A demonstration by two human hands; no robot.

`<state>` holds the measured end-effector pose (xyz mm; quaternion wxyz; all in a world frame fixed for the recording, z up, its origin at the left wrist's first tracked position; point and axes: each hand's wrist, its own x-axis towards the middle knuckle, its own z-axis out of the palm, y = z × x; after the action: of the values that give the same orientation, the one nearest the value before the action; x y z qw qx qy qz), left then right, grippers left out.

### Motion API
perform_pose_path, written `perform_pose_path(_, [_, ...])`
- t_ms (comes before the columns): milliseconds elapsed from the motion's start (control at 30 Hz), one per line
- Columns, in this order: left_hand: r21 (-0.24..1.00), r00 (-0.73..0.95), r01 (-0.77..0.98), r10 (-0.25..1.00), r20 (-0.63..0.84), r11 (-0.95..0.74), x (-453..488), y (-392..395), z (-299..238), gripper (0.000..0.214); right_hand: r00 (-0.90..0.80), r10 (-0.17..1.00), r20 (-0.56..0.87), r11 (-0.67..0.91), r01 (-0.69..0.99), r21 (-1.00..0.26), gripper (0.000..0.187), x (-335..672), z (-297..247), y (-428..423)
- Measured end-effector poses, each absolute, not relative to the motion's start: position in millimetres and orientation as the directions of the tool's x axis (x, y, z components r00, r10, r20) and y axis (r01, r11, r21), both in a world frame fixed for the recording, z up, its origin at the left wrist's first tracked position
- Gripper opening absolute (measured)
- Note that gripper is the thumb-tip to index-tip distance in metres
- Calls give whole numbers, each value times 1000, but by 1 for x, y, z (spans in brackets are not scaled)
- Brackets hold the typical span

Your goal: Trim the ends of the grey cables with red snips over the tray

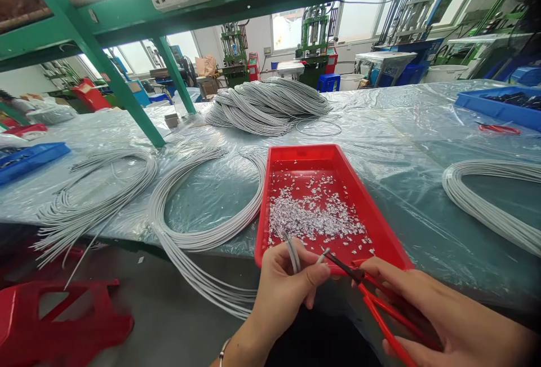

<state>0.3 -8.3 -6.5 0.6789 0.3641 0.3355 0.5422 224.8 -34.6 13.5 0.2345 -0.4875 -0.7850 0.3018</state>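
Note:
My left hand [284, 288] pinches the ends of thin grey cables [292, 254] between thumb and fingers, just over the near rim of a red tray [367, 203]. My right hand [426, 310] grips red-handled scissors [372, 293]; their dark tips touch the cable end by my left thumb. Small silvery foil scraps [313, 215] litter the tray's floor. The held cables belong to a grey loop [203, 226] that hangs over the table's front edge.
The table is covered with clear plastic sheet [401, 130]. More grey cable coils lie at the left [97, 192], at the back centre [266, 105] and at the right [490, 203]. Blue trays [499, 105] [29, 158] sit at both sides. A red stool [54, 316] stands below left.

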Motion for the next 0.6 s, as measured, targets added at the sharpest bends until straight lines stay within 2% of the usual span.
perform_pose_path(133, [857, 168, -495, 984, -65, 141, 2, -8, -16, 41, -508, 859, -60, 366, 693, -621, 58, 233, 4, -36])
perform_pose_path(233, [850, 186, -510, 982, -40, 131, 0, -6, -15, 38, -539, 840, -59, 408, 700, -586, 60, 235, 1, -39])
perform_pose_path(367, [836, 335, -508, 942, -27, 205, -6, -4, -13, 38, -529, 846, -63, 393, 700, -596, 62, 235, 8, -37])
perform_pose_path(433, [814, 416, -509, 908, -51, 279, -8, -3, -14, 39, -521, 849, -94, 357, 695, -625, 58, 236, 13, -32])
perform_pose_path(533, [754, 538, -508, 837, -99, 416, -11, -2, -15, 43, -564, 815, -133, 353, 666, -657, 50, 239, 16, -20])
perform_pose_path(600, [694, 637, -522, 768, -70, 496, -13, -2, -15, 47, -569, 812, -126, 361, 661, -658, 49, 241, 17, -12])
